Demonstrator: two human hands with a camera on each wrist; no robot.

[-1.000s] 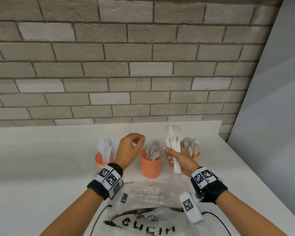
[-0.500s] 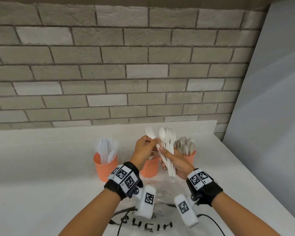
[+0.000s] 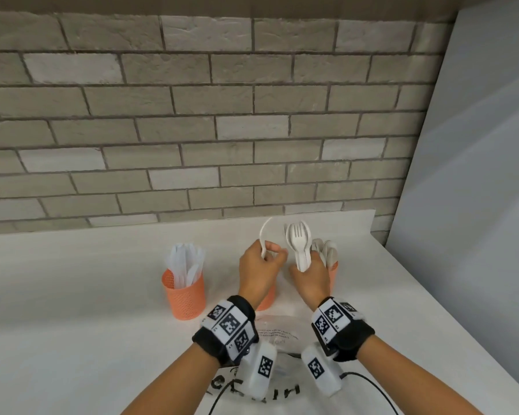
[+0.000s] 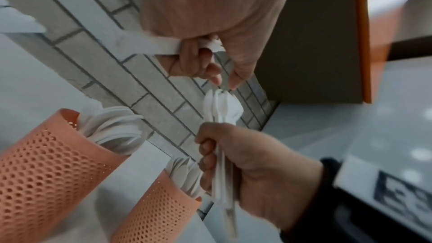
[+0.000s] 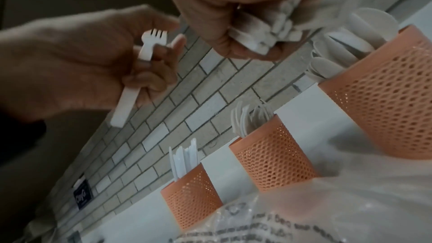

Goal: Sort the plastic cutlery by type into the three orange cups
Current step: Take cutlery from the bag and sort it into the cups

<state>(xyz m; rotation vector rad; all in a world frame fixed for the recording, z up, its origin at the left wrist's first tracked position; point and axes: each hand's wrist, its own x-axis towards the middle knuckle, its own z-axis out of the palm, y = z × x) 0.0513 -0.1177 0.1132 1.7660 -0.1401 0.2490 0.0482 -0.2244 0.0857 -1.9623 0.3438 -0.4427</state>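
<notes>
Right grip: right hand [image 3: 307,280] curled round a bundle of white cutlery [image 3: 299,247], heads up, fork tines and spoon bowls showing.
Left grip: left hand [image 3: 259,271] pinches a single fork [image 5: 149,48] between thumb and curled fingers.
Position: both hands raised above the middle cup [image 5: 272,160].
Left cup [image 3: 185,290]: holds knives.
Middle cup: holds forks.
Right cup [image 5: 383,88]: holds spoons.
Surface: cups stand in a row on white counter [image 3: 72,295] before brick wall [image 3: 192,115].
Near edge: clear plastic bag [image 3: 277,332] lies below the wrists.
</notes>
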